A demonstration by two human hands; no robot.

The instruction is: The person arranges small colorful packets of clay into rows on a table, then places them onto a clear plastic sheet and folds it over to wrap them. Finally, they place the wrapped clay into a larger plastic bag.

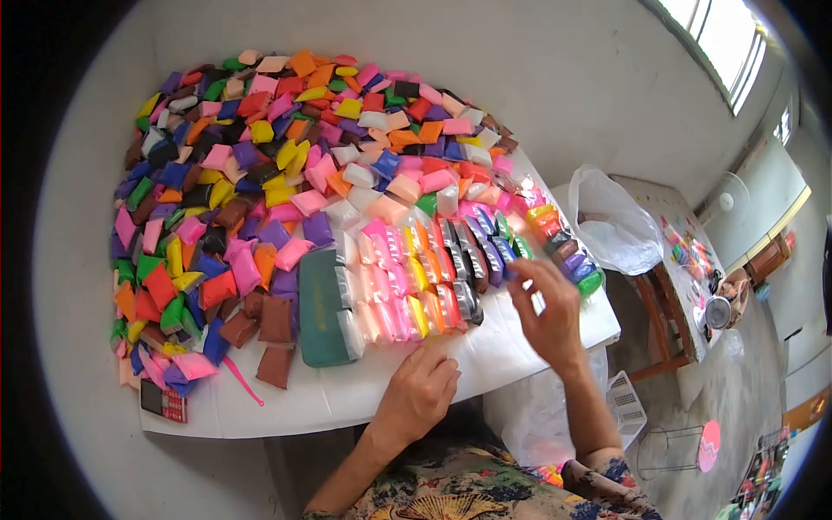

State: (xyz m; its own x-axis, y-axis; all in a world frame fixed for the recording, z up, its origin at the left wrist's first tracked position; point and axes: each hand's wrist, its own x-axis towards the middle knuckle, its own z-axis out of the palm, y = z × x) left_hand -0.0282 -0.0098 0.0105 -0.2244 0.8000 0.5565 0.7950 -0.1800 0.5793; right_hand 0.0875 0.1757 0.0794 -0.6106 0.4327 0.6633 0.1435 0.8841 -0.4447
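Note:
Rows of small clear-wrapped packets (403, 277) in many colours stand on and beside a dark green board (321, 312) near the table's front. My left hand (420, 386) is closed at the table's front edge, just below the red and orange packets; what it holds, if anything, is hidden. Over the right end of the rows is my right hand (548, 308), its fingers curled and thumb apart, close to the blue and green packets (511, 251). Nothing is visible between its fingers. Farther right lies a mixed group of packets (563, 243).
A large heap of coloured packets (251, 165) covers the left and back of the white table (234, 412). A red phone (165, 401) and a pink strip (243, 381) lie in front. Right are a plastic bag (611, 225), another table (685, 286), a white basket (626, 407) and a pink stool (709, 446).

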